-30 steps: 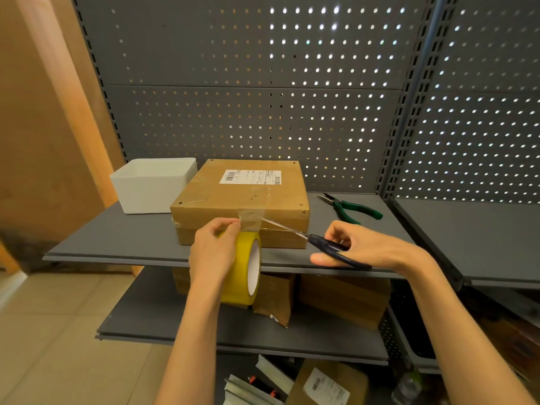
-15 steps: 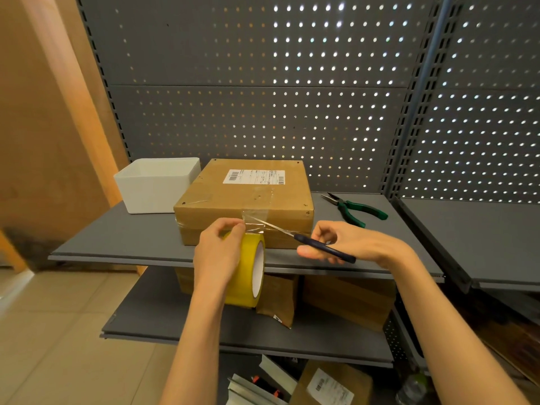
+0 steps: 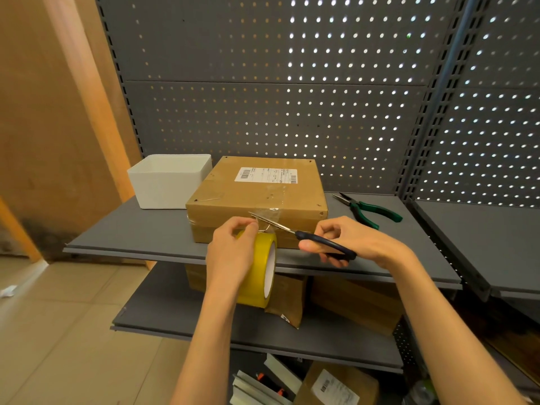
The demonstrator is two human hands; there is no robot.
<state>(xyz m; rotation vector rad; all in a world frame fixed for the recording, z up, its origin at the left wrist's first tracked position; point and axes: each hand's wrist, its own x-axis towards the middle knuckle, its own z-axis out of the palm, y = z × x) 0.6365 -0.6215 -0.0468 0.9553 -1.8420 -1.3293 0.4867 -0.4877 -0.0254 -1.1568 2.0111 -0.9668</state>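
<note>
A flat cardboard box (image 3: 260, 197) with a white shipping label lies on the grey upper shelf (image 3: 131, 229). My left hand (image 3: 230, 252) grips a yellow tape roll (image 3: 263, 270) in front of the box's near edge. A clear strip of tape runs from the roll up onto the box. My right hand (image 3: 350, 241) holds dark-handled scissors (image 3: 321, 244), their blades lying across the clear strip beside my left thumb.
A white open bin (image 3: 169, 182) stands left of the box. Green-handled pliers (image 3: 371, 210) lie on the shelf to the right. Cardboard parcels sit on the lower shelf (image 3: 175, 323) and below it. A perforated back panel rises behind.
The scissors have moved left, and their blades now reach across the tape strip next to my left thumb. The tape roll stays where it was.
</note>
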